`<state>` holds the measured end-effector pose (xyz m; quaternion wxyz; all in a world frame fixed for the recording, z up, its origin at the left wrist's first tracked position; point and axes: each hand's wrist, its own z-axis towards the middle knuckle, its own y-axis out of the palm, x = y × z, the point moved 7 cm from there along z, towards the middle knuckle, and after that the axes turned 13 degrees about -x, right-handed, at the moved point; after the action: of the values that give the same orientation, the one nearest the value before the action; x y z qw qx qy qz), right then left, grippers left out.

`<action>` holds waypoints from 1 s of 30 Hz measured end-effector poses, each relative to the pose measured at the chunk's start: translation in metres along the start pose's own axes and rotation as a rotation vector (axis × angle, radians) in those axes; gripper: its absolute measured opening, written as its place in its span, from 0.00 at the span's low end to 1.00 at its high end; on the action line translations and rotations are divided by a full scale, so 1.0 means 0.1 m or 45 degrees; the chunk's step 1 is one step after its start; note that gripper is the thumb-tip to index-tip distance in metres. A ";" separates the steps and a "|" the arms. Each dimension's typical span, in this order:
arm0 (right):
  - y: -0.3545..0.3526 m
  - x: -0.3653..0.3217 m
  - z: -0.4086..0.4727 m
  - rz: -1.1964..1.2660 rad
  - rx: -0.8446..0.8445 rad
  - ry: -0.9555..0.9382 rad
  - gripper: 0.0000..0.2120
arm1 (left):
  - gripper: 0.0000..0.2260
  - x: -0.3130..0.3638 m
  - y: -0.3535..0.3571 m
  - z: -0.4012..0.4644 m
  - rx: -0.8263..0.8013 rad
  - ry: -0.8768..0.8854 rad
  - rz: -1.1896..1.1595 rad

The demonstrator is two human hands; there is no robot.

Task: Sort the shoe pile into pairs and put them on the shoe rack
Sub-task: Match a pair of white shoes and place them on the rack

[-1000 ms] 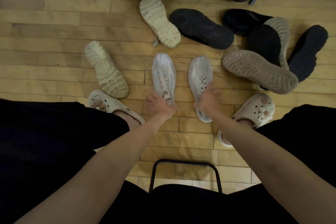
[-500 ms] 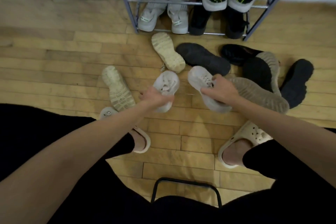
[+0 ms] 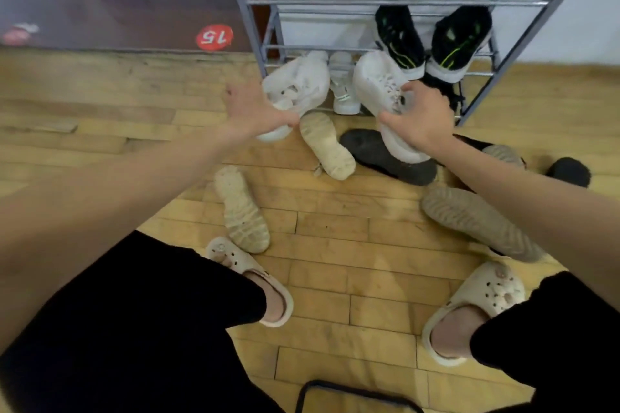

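While each hand [image 3: 255, 109] [image 3: 419, 117] grips one, white sneakers [image 3: 302, 84] [image 3: 375, 84] front the rack [image 3: 523, 33].

Both bare arms stretched forward, left hand [image 3: 255, 111] gripping a white shoe [image 3: 298, 87], right hand [image 3: 419, 117] clutching another white shoe [image 3: 375, 84], knees apart

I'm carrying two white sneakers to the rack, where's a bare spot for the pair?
The shelf rails left of the black-and-green sneakers look bare, as does the tier above. The bottom tier is crowded by a pale sneaker, and dark shoes behind the right hand.
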<state>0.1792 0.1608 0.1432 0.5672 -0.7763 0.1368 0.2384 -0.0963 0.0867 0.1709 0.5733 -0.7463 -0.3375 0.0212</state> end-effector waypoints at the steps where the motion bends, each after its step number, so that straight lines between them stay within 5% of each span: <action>1: -0.02 -0.07 0.09 0.010 0.021 -0.003 0.35 | 0.45 0.05 -0.08 0.10 0.049 0.012 -0.010; 7: -0.01 -0.42 0.81 0.141 0.110 -0.001 0.33 | 0.40 0.26 -0.20 0.93 0.169 0.072 -0.267; 14: 0.19 -0.60 1.58 0.149 0.126 0.111 0.26 | 0.33 0.43 0.14 1.69 0.138 0.069 -0.233; 27: 0.59 -0.80 2.34 0.101 0.103 0.151 0.26 | 0.38 0.48 0.30 2.43 0.029 0.058 -0.289; 30: 0.71 -0.74 2.28 -0.010 0.068 0.113 0.25 | 0.32 0.39 0.37 2.42 0.029 0.100 -0.220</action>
<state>0.0328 0.3493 0.0690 0.5820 -0.7713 0.1650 0.1978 -0.1496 0.3070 0.0700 0.5942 -0.7081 -0.3777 -0.0539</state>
